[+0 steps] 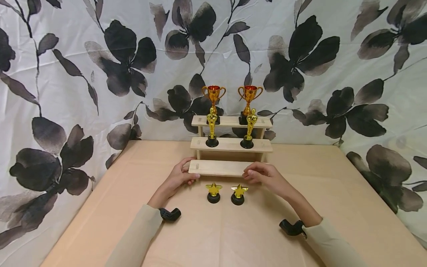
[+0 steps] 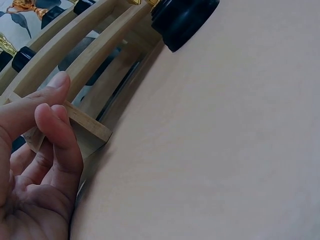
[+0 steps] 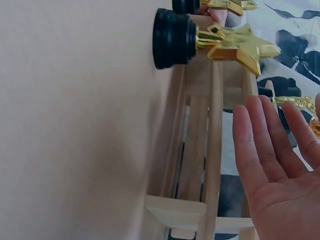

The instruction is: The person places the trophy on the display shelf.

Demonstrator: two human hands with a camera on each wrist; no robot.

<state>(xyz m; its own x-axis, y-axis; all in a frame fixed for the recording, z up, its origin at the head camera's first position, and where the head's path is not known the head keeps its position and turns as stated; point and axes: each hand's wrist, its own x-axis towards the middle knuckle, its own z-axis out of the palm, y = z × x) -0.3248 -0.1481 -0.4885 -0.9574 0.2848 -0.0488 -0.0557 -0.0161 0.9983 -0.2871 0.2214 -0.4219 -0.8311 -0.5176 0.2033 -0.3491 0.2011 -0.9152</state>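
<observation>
A three-step wooden display stand [image 1: 217, 168] is at the far part of the table. My left hand [image 1: 178, 176] grips the left end of its lowest step. In the left wrist view, the thumb [image 2: 59, 87] lies along the wood and the fingers curl at the end piece. My right hand [image 1: 265, 176] is over the right end of that step; in the right wrist view its fingers [image 3: 275, 135] are nearly straight, with nothing held. Two gold star trophies [image 1: 213, 192] on round black bases stand upright just in front of the stand.
Two gold figure trophies [image 1: 251, 128] stand on the middle step. Two gold cup trophies [image 1: 249, 94] with handles are on the top step. Behind the beige-covered table [image 1: 213, 237] hangs a white cloth [image 1: 233, 63] with dark flowers.
</observation>
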